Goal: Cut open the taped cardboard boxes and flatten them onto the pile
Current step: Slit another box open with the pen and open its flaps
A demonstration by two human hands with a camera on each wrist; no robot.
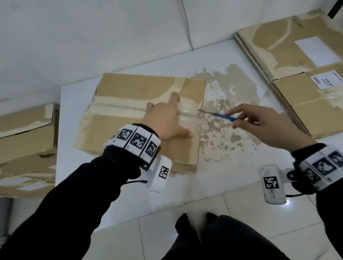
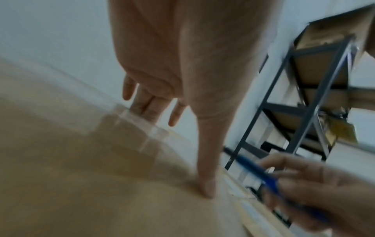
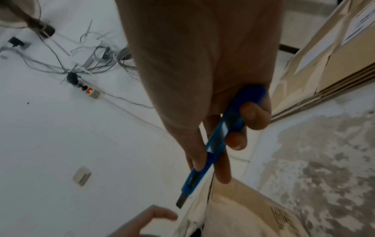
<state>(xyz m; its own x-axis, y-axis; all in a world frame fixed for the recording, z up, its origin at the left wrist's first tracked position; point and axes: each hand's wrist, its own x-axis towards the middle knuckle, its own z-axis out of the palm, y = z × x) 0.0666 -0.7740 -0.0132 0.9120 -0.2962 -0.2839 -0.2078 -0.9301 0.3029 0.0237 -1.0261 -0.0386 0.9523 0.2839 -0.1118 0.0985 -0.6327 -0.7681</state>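
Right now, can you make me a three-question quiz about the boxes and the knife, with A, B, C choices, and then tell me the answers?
1. Where is the pile of flattened boxes?
A. on the table's right side
B. on the floor by the feet
C. under the taped box

2. What colour is the knife handle?
A. red
B. blue
C. yellow

3. What is the left hand doing?
A. holding the knife
B. hanging in the air
C. pressing flat on the taped box

Answers:
1 A, the flat sheets lie stacked at the table's right end.
2 B, the handle shows blue in all three views.
3 C, its straight fingers rest on the box top while the right hand grips the knife.
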